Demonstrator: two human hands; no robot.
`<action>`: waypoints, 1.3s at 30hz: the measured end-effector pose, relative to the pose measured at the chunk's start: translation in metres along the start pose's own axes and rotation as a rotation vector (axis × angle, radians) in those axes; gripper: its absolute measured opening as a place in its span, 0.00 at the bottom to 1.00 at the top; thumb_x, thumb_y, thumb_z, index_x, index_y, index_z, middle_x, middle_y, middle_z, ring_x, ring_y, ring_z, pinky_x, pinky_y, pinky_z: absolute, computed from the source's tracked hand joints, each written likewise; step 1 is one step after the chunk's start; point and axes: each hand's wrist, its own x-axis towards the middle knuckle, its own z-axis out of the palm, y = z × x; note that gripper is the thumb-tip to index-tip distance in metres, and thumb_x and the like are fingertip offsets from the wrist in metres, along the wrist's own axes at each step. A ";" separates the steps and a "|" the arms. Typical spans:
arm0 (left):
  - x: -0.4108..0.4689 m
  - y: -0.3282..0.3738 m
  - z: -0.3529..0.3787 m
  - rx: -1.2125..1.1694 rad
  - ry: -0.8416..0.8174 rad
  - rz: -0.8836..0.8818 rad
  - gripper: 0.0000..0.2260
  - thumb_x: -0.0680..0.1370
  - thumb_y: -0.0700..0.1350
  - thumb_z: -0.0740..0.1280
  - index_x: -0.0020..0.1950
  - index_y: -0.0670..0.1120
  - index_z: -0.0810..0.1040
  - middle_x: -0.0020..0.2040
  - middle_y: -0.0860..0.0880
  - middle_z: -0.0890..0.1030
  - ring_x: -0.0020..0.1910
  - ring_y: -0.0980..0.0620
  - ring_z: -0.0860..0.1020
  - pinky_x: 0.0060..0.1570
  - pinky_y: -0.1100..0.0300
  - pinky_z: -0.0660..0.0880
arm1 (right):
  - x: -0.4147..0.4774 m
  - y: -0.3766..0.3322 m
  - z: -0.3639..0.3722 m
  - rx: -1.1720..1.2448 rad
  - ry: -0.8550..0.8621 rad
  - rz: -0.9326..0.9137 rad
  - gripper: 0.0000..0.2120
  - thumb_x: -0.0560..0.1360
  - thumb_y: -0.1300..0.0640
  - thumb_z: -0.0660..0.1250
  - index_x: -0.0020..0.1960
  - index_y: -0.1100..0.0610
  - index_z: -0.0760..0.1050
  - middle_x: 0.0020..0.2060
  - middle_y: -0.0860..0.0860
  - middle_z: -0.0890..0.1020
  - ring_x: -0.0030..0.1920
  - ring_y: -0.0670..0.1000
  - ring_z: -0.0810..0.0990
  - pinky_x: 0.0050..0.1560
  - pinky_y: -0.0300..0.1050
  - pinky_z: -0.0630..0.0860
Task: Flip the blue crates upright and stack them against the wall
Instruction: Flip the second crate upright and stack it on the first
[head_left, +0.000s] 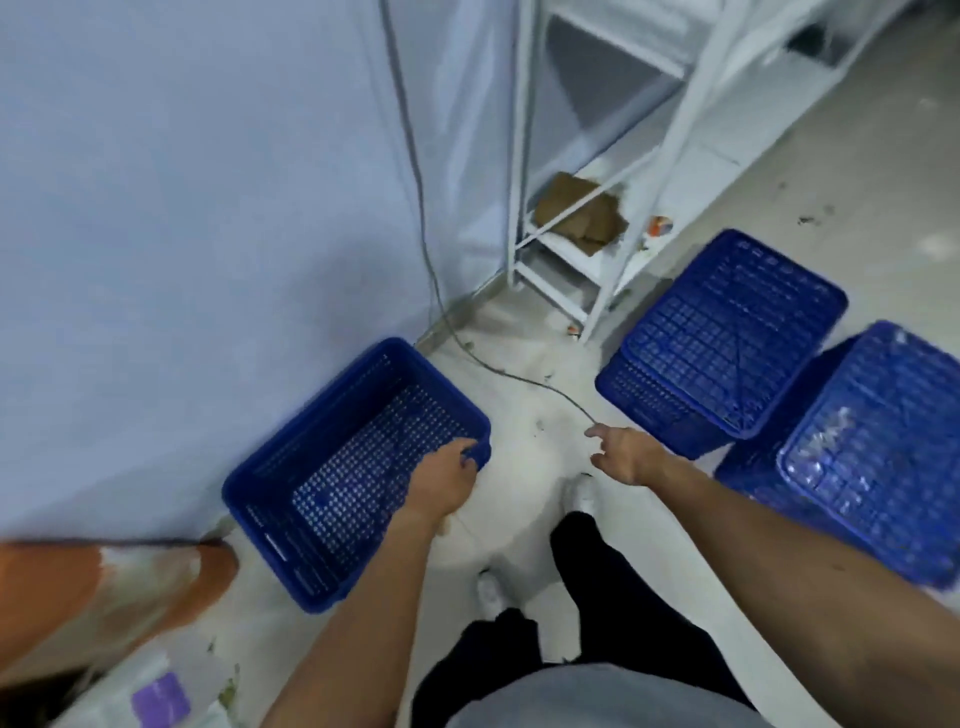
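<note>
An upright blue crate (332, 457) stands on the floor against the pale wall (182, 234), its open top facing up. My left hand (441, 478) grips its right rim near the corner. To the right, two blue crates sit upside down with their mesh bottoms up: one (727, 332) further back, one (883, 452) nearer and at the right edge. Each seems to rest on another crate beneath, though I cannot tell for sure. My right hand (623, 452) hovers between the upright crate and the upturned ones, fingers apart, holding nothing.
A grey cable (415, 171) runs down the wall and across the floor toward my right hand. A white metal shelf rack (587, 244) with cardboard scraps stands in the corner. An orange and white object (104, 587) lies at lower left. My feet are on the floor below.
</note>
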 end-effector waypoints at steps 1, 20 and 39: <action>-0.003 0.016 0.002 0.026 -0.029 0.035 0.18 0.82 0.45 0.57 0.73 0.50 0.71 0.66 0.45 0.78 0.61 0.44 0.77 0.60 0.56 0.72 | -0.016 0.015 0.004 0.031 0.021 0.036 0.25 0.79 0.52 0.59 0.76 0.50 0.61 0.68 0.57 0.75 0.65 0.58 0.74 0.62 0.47 0.70; -0.106 0.363 0.229 0.414 -0.285 0.461 0.24 0.79 0.50 0.61 0.75 0.50 0.64 0.62 0.44 0.79 0.62 0.42 0.75 0.62 0.50 0.72 | -0.266 0.378 0.107 0.521 0.364 0.451 0.16 0.79 0.46 0.61 0.62 0.53 0.76 0.61 0.55 0.79 0.59 0.58 0.77 0.59 0.49 0.74; -0.081 0.518 0.403 0.644 -0.467 0.516 0.19 0.80 0.50 0.61 0.71 0.49 0.71 0.61 0.47 0.81 0.62 0.44 0.76 0.60 0.54 0.72 | -0.313 0.619 0.159 0.586 0.110 0.616 0.19 0.79 0.47 0.58 0.62 0.57 0.77 0.60 0.57 0.80 0.60 0.58 0.78 0.59 0.49 0.75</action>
